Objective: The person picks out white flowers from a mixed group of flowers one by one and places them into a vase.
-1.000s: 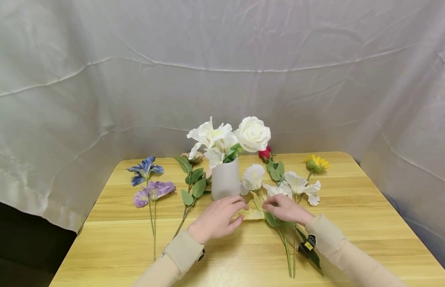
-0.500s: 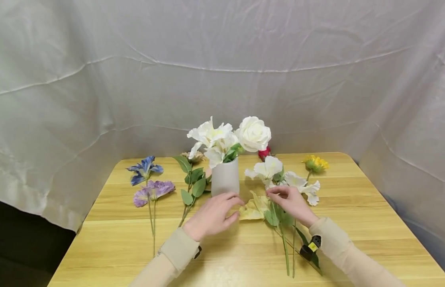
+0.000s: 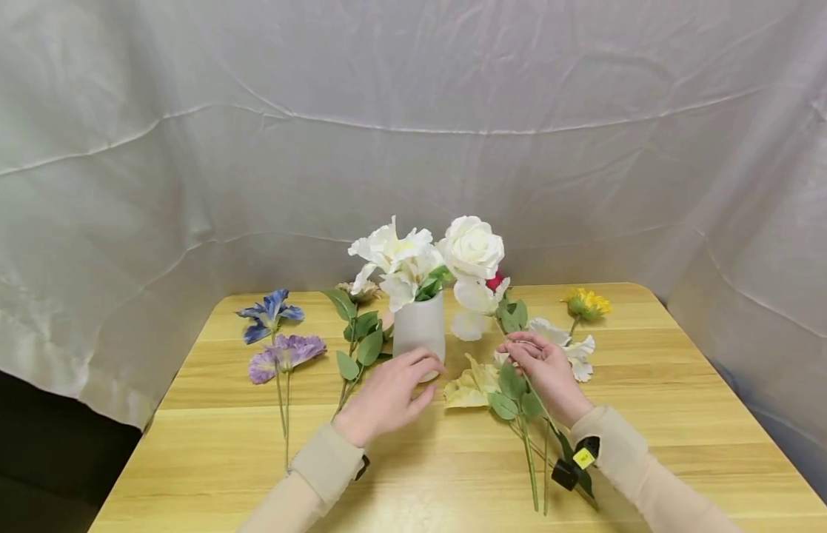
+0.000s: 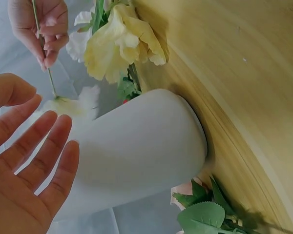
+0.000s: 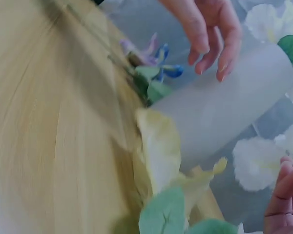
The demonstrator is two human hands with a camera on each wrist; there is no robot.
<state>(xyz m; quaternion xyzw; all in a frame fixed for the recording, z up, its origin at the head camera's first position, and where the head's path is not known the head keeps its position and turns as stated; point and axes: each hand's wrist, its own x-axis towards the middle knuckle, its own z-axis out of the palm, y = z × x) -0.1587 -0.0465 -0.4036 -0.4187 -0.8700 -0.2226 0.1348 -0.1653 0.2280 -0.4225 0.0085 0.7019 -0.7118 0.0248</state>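
My right hand (image 3: 546, 374) pinches the thin green stem of a white flower (image 3: 477, 295), lifted off the table with its bloom beside the vase. In the left wrist view that stem runs down from the fingers to the pale bloom (image 4: 73, 105). My left hand (image 3: 389, 392) lies close in front of the white vase (image 3: 418, 329), fingers relaxed and apart, holding nothing; its open palm (image 4: 19, 195) faces the vase in the left wrist view. White flowers (image 3: 393, 252) and a large white rose (image 3: 471, 248) stand in the vase. A yellow flower (image 3: 473, 385) lies between the hands.
Blue (image 3: 269, 314) and purple flowers (image 3: 286, 357) lie at the left, with leafy stems (image 3: 366, 344) beside the vase. At the right are a white flower (image 3: 576, 352), a yellow sunflower-like bloom (image 3: 586, 303) and a red bloom (image 3: 495, 281). Grey cloth (image 3: 413, 148) hangs behind the table.
My right hand has taken up the white flower's stem and raised it; the bloom has moved up and left toward the vase. My left hand has shifted slightly left, still relaxed.
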